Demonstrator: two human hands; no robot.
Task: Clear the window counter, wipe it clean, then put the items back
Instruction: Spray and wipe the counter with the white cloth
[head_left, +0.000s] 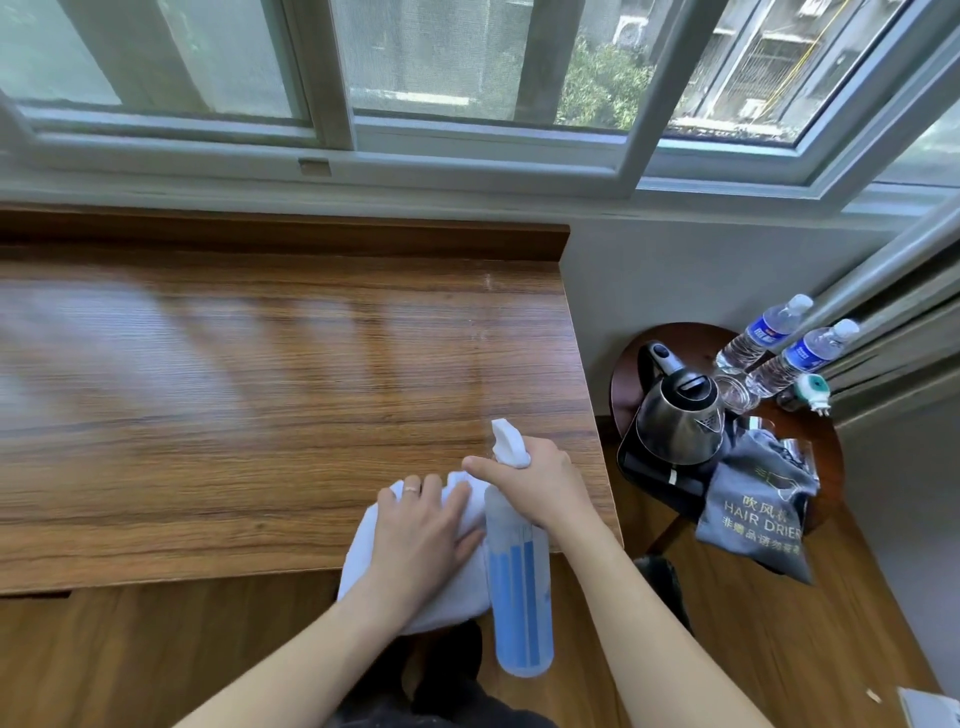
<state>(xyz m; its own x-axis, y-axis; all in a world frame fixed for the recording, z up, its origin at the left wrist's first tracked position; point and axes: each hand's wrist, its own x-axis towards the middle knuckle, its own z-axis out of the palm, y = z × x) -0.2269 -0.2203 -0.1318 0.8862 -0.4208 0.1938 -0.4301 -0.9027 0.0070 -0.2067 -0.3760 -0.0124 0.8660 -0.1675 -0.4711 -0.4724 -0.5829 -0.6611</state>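
My right hand (540, 480) holds the spray bottle (519, 582), nozzle pointing away over the counter (260, 389). My left hand (421, 530) lies flat and open on the white cloth (363, 561), just left of the bottle, near the counter's front edge.

A folded white cloth (415, 566) lies on the bare wooden desk's (234, 389) near edge; a blue-filled spray bottle (519, 571) hangs upright beside it.
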